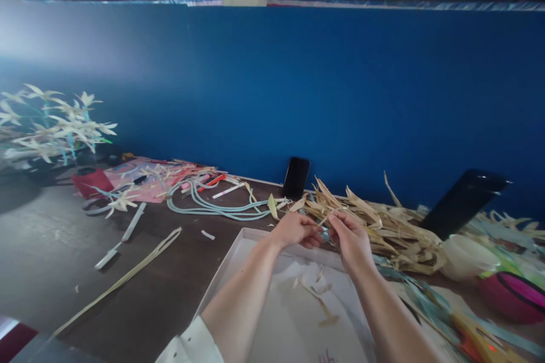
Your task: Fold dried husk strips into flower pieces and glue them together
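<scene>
My left hand (297, 230) and my right hand (348, 233) are close together over the far edge of a shallow white box lid (232, 264). Both have their fingers pinched on a thin pale strip (323, 220), which spans the small gap between them. It looks like dried husk, though most of it is hidden by the fingers. Inside the lid lie a few curled husk scraps (317, 300). Just behind my right hand spreads a heap of dried husks (392, 232).
A dark phone (296, 177) leans against the blue partition (272, 91). Left are coiled pale-blue cords (204, 208), a long fibre bundle (123, 279), a red spool (90, 182) and husk flowers (63, 125). Right are a black slab (464, 204), white bowl (467, 258), pink bowl (506, 298) and yellow-orange tool (477, 337).
</scene>
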A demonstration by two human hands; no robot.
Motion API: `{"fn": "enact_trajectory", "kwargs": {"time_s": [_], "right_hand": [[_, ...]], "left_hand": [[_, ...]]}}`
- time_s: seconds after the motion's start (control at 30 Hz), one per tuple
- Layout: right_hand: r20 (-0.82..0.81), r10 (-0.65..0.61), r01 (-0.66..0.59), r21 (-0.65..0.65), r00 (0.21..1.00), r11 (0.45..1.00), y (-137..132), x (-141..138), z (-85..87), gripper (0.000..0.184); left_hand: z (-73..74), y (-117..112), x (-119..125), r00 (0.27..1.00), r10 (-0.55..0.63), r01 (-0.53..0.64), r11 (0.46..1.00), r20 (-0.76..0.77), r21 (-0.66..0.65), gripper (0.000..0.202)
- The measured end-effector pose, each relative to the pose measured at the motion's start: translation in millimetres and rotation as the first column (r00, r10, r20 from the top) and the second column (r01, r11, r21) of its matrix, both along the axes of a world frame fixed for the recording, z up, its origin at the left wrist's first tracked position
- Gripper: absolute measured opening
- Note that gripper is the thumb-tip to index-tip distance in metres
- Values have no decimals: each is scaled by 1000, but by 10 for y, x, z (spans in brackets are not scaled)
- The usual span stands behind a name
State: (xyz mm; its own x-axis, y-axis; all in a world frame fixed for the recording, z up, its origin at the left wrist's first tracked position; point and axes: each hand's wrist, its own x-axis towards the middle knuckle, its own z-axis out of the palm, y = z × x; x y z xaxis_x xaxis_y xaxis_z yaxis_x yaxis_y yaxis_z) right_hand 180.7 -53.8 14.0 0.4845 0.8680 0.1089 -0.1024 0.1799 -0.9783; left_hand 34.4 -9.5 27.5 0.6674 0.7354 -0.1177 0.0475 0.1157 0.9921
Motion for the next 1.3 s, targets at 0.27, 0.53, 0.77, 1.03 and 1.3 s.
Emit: {"fn": "enact_trajectory", "kwargs": {"time_s": [0.27,0.53,0.77,1.03,1.3], "right_hand": [[-154,72,-71,12,985,997,-29,-12,53,33],[-195,-5,20,72,981,997,0,99,96,36],[-221,-115,132,62,968,989,-13,123,95,30],[-204,-165,185,83,965,979,-14,146,83,26],[124,-186,165,158,975,973,-54,78,128,32]], "left_hand": [[13,-24,-7,996,-74,74,997,-48,4,35],[-22,-4,-2,989,-133,132,991,-66,-16,42],[-7,-16,-21,991,-99,102,994,-90,30,40],[-38,-8,-20,981,-184,186,982,-69,32,40],[-20,-4,-51,964,-251,260,958,-88,123,34]]}}
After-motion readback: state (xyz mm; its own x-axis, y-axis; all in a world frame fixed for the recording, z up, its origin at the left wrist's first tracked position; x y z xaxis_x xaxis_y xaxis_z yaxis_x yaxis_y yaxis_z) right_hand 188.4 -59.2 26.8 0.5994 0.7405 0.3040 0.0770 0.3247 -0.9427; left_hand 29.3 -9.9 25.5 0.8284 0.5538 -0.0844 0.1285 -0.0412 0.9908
